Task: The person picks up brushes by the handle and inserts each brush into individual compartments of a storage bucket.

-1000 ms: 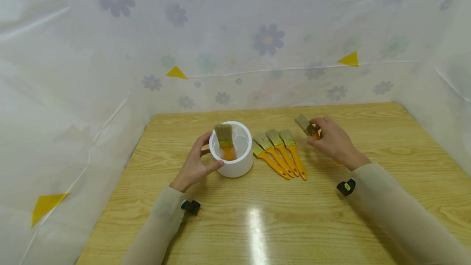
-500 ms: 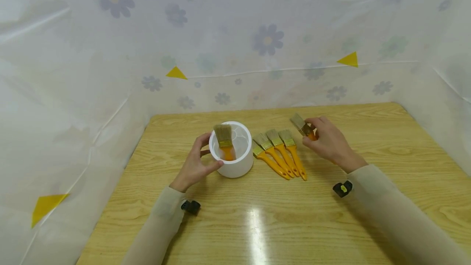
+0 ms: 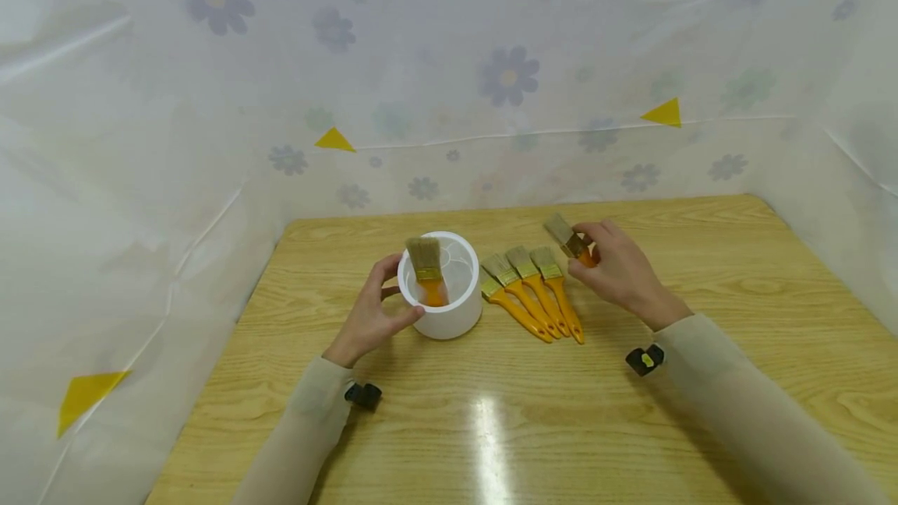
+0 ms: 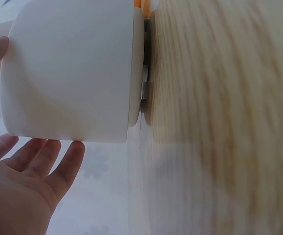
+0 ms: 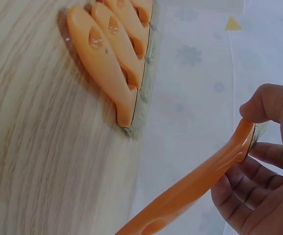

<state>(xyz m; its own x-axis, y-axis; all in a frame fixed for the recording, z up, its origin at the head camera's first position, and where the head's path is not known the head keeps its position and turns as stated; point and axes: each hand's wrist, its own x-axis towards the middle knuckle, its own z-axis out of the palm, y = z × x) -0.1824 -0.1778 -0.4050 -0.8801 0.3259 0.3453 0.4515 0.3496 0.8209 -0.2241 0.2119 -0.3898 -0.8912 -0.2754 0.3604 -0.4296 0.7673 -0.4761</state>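
Observation:
A white cylindrical container (image 3: 449,326) stands on the table, with my left hand (image 3: 374,314) holding its left side between thumb and fingers. One paintbrush (image 3: 425,262) leans inside it, bristles up. In the left wrist view, the container's smooth wall (image 4: 68,68) fills the upper left, and the fingertips touch its side. My right hand (image 3: 624,275) pinches another paintbrush (image 3: 561,231) near the ferrule, raised over the table, its bristles pointing up and left. The right wrist view shows that brush's orange handle (image 5: 185,191) slanting down from the fingers.
Several orange-handled paintbrushes (image 3: 567,306) lie fanned side by side on the table, between the container and my right hand. The wood-grain table (image 3: 561,427) ends at a pale flowered sheet (image 3: 435,84) behind, with similar sheeting at both sides.
My right hand has moved slightly left with its paintbrush, toward the brushes on the table. The left hand and the container have stayed in place.

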